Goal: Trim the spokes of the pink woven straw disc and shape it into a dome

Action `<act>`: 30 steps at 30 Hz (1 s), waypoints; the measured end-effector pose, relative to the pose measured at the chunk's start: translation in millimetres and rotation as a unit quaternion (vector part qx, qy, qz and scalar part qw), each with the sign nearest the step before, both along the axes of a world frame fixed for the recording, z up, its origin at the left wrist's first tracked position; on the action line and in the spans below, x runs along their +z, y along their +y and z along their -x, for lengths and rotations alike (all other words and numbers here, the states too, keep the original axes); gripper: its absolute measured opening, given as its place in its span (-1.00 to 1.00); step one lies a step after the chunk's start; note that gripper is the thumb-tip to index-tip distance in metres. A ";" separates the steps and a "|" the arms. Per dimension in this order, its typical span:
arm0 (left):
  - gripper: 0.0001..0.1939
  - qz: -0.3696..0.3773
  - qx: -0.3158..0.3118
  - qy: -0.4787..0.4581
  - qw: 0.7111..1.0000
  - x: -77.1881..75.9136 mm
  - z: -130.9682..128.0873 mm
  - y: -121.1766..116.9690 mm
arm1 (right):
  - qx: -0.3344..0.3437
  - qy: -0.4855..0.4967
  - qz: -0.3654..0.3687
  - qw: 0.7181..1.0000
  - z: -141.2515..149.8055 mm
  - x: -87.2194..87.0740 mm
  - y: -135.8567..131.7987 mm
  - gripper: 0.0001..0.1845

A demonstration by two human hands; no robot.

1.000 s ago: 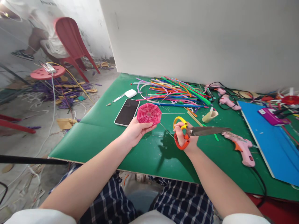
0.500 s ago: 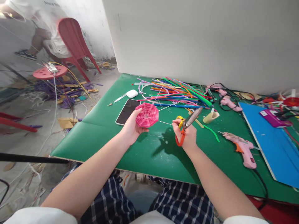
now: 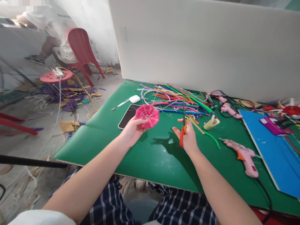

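Note:
My left hand (image 3: 132, 132) grips the lower left edge of a pink eight-sided woven disc (image 3: 151, 117), thumb on its front. The disc is held above a dark-screened phone (image 3: 127, 117) and covers its right part. To the right, my right hand (image 3: 189, 139) holds scissors (image 3: 182, 134) with orange and yellow handles; their blades point away from me. Its thumb and forefinger are apart, while the scissors rest against the palm and other fingers. Disc and scissors do not touch. Beyond them lies a heap of coloured pipe cleaners (image 3: 178, 97).
On the green table (image 3: 140, 159) are a white case (image 3: 134, 99), a beige cup-like piece (image 3: 211, 123), a pink glue gun (image 3: 245, 156) with its cord, and a blue board (image 3: 269, 153). A white panel (image 3: 199, 47) stands behind. A person sits on a red chair (image 3: 81, 47) at far left.
The thin white strand between the disc and my right hand no longer shows there. My right thumb and forefinger have opened, and the scissors have swung from slanting right to pointing away.

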State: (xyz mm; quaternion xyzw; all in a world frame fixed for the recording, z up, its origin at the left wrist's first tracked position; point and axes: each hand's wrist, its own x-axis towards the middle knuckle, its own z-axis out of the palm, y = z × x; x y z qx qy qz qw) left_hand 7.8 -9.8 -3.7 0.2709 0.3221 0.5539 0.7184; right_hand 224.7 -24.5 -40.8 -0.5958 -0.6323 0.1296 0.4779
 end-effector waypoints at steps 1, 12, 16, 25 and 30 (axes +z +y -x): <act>-0.65 0.002 0.005 0.008 1.000 -0.3 0.8 0.1 | -0.014 -0.021 -0.003 1.000 -0.1 -0.7 0.2 -0.63; -0.65 -0.008 0.054 0.061 0.997 -4.6 -0.2 0.4 | -0.029 -0.107 0.000 0.994 1.7 -1.3 -0.6 -0.66; -0.65 -0.021 0.042 0.090 0.995 -3.7 -3.0 -2.5 | -0.015 -0.116 -0.004 0.993 2.9 -2.0 -1.1 -0.66; -0.66 -0.036 0.016 0.104 0.994 1.8 -9.0 -8.5 | 0.001 -0.133 0.005 0.991 4.2 -4.2 -2.2 -0.65; -0.68 -0.042 0.013 0.106 0.993 1.3 -8.9 -8.5 | 0.001 -0.133 0.010 0.991 3.0 -4.7 -1.8 -0.64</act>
